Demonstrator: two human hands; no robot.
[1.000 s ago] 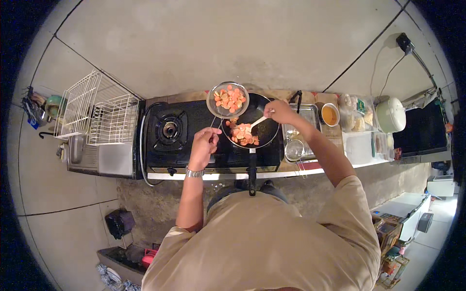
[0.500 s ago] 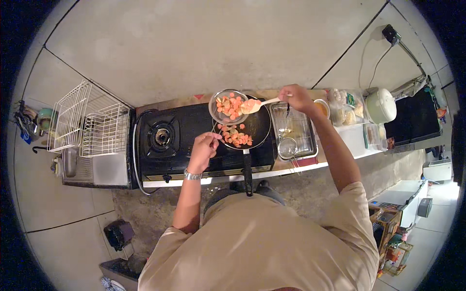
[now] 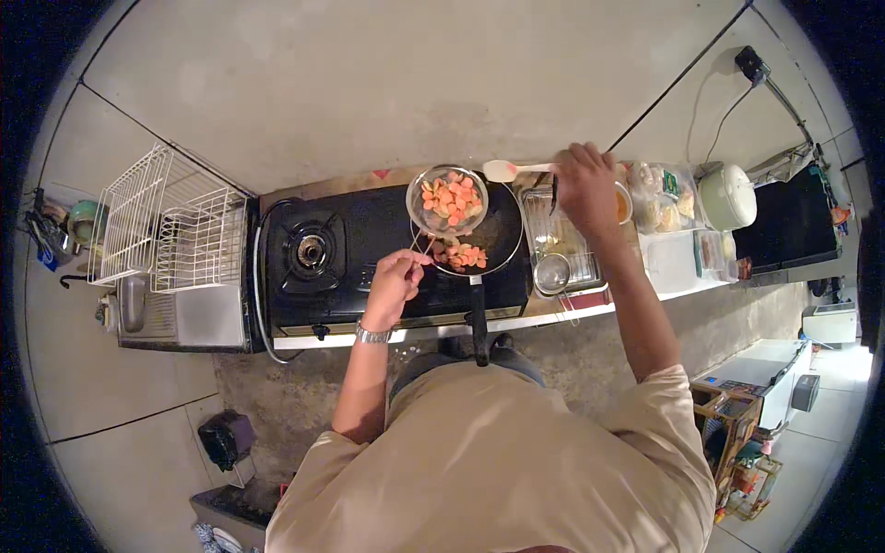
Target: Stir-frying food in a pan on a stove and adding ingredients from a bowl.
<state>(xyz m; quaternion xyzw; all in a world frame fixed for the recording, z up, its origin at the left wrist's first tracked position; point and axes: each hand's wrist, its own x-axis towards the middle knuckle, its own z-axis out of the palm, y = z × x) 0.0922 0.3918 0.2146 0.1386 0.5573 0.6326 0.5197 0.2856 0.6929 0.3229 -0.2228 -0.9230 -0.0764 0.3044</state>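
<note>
My left hand (image 3: 395,284) is closed around the thin handle of a round mesh strainer (image 3: 414,205). The strainer hangs over the far left part of a dark frying pan (image 3: 505,232) and holds many orange-pink slices (image 3: 454,196). More of these slices (image 3: 467,256) lie in the pan, just below the strainer. Higher and to the right, my right hand (image 3: 587,189) grips a pale spatula (image 3: 501,170). Its head is beyond the pan's far right rim, with a small orange patch on it. The pan's black handle (image 3: 478,318) points toward me.
A black stove (image 3: 350,300) carries a bare burner (image 3: 312,251) on the left. Right of the pan sits a metal tray (image 3: 583,247) with a smaller strainer (image 3: 553,274). Beyond are a bowl (image 3: 623,205), bagged food (image 3: 666,198) and a pale green pot (image 3: 726,198). A white dish rack (image 3: 198,249) stands far left.
The spatula has moved up and right, away from the strainer, and the slices on it are gone. The strainer now holds a fuller heap; fewer slices show in the pan.
</note>
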